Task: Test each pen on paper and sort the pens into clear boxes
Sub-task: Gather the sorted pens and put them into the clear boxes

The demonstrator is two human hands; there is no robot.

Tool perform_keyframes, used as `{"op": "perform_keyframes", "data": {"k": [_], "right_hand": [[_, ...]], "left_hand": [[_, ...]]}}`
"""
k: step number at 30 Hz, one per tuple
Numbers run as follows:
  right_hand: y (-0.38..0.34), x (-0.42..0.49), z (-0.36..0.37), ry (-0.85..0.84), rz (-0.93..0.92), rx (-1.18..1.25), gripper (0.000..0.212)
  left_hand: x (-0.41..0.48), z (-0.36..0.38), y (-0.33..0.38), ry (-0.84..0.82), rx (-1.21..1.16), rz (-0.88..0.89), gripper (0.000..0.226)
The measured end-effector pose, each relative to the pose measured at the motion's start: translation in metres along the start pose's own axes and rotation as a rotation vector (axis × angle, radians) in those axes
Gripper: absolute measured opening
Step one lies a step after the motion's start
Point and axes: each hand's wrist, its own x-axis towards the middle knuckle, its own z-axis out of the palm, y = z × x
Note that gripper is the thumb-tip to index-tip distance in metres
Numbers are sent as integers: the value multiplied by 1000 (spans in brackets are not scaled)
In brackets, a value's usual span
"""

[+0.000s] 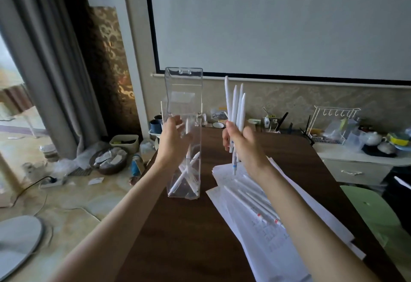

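The left hand grips the tall clear plastic box about halfway up, its fingers curled round the near wall. The box stands on the dark brown wooden table with its hinged clear lid flipped up, and a few white pens lie crossed in its bottom. The right hand holds a bundle of white pens upright, just beside the box's mouth. Thumb and fingers close round the lower shafts, though the outer fingers look spread and the hold seems loose.

That looseness is the likeliest trouble. One pen in the bundle hangs lower than the others and could slip out onto the stack of white paper sheets. There it would mix with the loose white pens lying on the sheets. The box is tall and narrow, so pens pushed sideways against its rim could tip it if the left hand eases off. The raised lid stands behind the opening and may catch long shafts brought in from the far side.

The box sits close to the table's left edge, with a cluttered floor below. The paper runs toward the right edge, near a pale green chair. A bare strip of table lies between box and paper. The freest approach looks to be straight down from above the mouth.
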Motion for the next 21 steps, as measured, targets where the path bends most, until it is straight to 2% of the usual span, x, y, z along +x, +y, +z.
{"op": "perform_keyframes", "data": {"k": [3,5,8,10,13,15,17,21], "right_hand": [[-15,6,14,32,-82,126,23],[-22,15,30,29,-129,230,14],[-24,32,63,22,-162,276,12],[-19,39,85,17,-142,279,12],[-1,46,110,59,-102,189,6],[13,46,118,90,-71,63,7],[23,43,119,90,-11,-45,15],[30,41,118,101,37,-143,41]], "left_hand": [[-25,-16,-8,131,10,155,51],[-38,-25,-21,176,47,208,65],[-44,-28,-50,12,118,102,107],[-43,-26,-70,-109,129,4,119],[-43,-26,-90,-220,62,-44,118],[-43,-25,-99,-213,-1,-94,107],[-44,-23,-103,-180,-33,-110,97],[-44,-21,-106,-154,11,-59,96]]}}
